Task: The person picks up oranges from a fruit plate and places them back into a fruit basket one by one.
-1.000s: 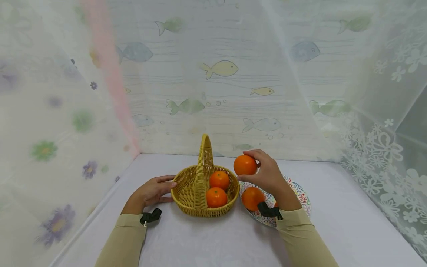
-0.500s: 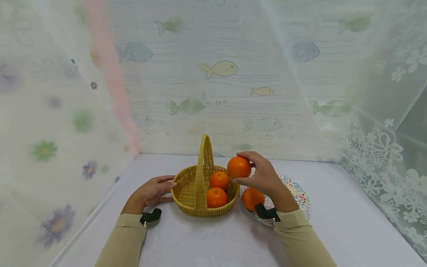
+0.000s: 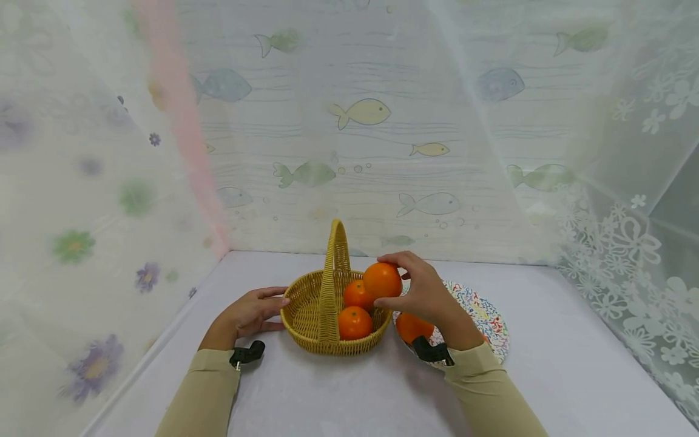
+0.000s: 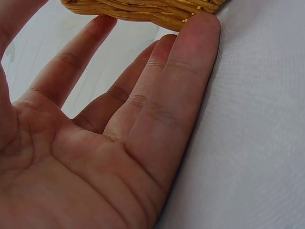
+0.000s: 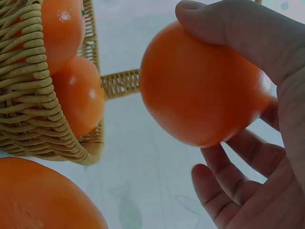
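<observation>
In the head view a yellow wicker basket (image 3: pixel 349 348) with a tall handle stands on the table. Two oranges, a front one (image 3: pixel 355 324) and a back one (image 3: pixel 355 295), lie right of its handle. My left hand (image 3: pixel 252 314) is at the basket's left side; in the left wrist view its extended fingers touch the wicker (image 4: pixel 143 10). My right hand (image 3: pixel 427 295) grips another orange (image 3: pixel 381 281) between thumb and fingers, over the basket's right rim. The right wrist view shows this held orange (image 5: pixel 200 86) beside the basket's edge.
A round plate (image 3: pixel 482 306) with a colourful speckled pattern sits right of the basket, partly under my right forearm. On it lies an orange (image 3: pixel 413 328), with a sliver of orange showing by the sleeve. Fish-patterned curtain (image 3: pixel 360 152) hangs behind the white table.
My right hand has moved left and slightly down with the orange, from above the plate to over the basket's right rim. The left hand and basket have stayed put.
</observation>
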Tool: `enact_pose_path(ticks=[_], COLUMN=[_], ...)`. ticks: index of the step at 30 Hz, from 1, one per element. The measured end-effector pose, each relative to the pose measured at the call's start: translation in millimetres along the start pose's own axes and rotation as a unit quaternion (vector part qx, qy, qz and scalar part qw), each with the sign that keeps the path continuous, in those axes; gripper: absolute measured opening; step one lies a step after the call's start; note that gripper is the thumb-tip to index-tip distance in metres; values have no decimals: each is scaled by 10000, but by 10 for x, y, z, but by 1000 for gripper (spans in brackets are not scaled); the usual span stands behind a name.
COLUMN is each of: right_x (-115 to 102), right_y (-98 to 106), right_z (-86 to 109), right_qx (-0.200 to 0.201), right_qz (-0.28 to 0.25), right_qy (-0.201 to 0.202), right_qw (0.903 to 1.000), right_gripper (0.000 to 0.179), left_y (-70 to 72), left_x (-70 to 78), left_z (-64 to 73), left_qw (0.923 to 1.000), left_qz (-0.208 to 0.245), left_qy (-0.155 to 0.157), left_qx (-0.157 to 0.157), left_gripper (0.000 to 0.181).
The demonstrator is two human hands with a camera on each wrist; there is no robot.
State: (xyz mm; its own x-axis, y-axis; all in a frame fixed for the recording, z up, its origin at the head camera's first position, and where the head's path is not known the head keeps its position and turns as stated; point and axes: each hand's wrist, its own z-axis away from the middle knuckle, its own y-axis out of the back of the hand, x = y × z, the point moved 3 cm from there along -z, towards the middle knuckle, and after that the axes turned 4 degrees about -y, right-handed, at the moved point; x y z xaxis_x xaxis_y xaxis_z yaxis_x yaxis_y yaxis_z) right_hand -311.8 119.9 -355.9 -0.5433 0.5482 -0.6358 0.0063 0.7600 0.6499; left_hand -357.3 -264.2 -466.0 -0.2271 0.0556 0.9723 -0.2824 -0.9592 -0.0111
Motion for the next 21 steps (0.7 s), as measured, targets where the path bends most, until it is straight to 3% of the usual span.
enact_pose_path(ticks=[4,11,21], right_x=[18,39,57], right_y=[-16,-65,-129], right_z=[-2,-3,0], right_qx=[-8,-184,-424], right_qz=[147,-181,-99], right_qy=[-134,-325,-295], right_qw=[9998,9991,9986], right_gripper=[72,74,69], left_y=[4,0,11], left_x=[9,6,-30], left_z=[6,-6,-30], left_qw=[10000,10000,10000], left_qz=[-6,45,68], left_qy=[-27,5,-7], left_qx=[-82,-23,34], left_gripper=[69,67,69])
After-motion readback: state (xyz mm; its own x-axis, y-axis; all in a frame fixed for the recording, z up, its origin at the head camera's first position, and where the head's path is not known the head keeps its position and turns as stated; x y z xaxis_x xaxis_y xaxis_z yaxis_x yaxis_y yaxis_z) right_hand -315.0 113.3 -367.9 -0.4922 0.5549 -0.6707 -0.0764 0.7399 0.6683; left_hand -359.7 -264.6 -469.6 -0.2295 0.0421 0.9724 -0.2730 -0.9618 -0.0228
